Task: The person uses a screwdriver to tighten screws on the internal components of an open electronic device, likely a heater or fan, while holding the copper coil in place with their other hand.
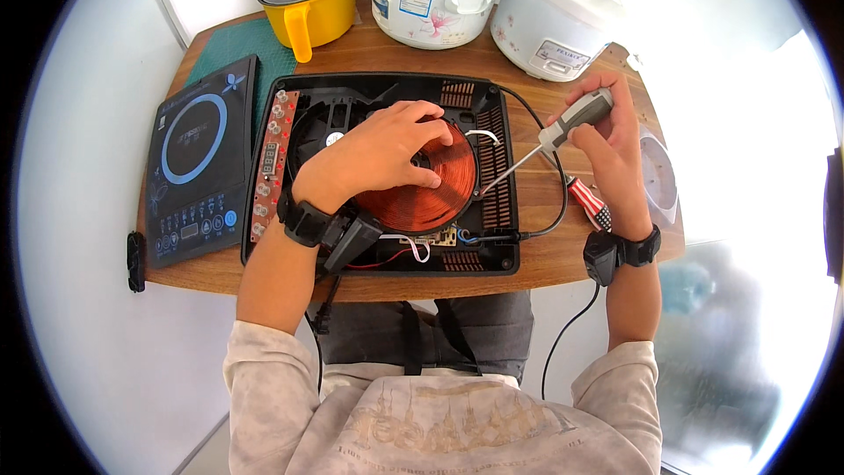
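Observation:
My left hand [378,149] rests over the round copper coil [448,193] inside an opened black cooker housing [387,79], with thumb and fingers apart and bent. My right hand [607,149] grips a screwdriver [580,119] with a grey handle. Its metal shaft slants down-left to the coil's right edge; the exact contact at the tip is too small to make out. A red circuit board with a display [271,158] lines the housing's left side. A second driver with a striped handle [591,202] lies right of the housing, and white wires [420,248] curve below the coil.
A black cooker top panel [193,149] lies left on a green mat [224,48]. Along the back of the wooden table [378,288] stand a yellow pot [312,18] and two white rice cookers [431,9] [545,18]. A pale plastic piece [658,176] and a black cable [564,193] are at right.

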The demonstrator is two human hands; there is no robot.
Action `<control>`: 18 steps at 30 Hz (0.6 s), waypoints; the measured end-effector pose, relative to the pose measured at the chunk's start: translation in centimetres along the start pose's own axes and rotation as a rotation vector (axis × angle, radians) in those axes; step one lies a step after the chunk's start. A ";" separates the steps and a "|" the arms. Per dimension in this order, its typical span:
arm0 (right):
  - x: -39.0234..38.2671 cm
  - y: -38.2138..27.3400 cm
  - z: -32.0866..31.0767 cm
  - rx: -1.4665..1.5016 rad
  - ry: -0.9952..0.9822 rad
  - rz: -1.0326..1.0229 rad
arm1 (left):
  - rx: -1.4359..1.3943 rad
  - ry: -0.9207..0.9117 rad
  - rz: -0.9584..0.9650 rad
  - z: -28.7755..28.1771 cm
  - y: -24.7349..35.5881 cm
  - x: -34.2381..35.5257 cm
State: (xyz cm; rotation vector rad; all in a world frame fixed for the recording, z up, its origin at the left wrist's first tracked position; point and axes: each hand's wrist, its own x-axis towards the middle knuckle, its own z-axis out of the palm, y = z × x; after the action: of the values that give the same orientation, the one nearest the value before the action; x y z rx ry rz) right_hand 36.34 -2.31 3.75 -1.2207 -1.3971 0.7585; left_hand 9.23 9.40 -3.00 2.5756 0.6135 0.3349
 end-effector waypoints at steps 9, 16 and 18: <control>0.2 0.4 0.1 0.024 -0.027 -0.001 | 0.002 -0.011 -0.005 -0.1 0.1 0.0; 0.3 0.3 -0.2 0.048 -0.024 -0.007 | -0.004 -0.018 -0.014 -0.2 0.2 0.0; 0.4 0.4 -0.1 0.045 -0.014 -0.001 | 0.002 -0.017 -0.019 -0.1 0.3 0.0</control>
State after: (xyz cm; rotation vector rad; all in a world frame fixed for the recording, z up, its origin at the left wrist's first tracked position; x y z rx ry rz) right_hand 36.61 -1.84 3.51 -1.1819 -1.3852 0.7950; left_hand 9.24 9.22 -2.77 2.5705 0.6326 0.3056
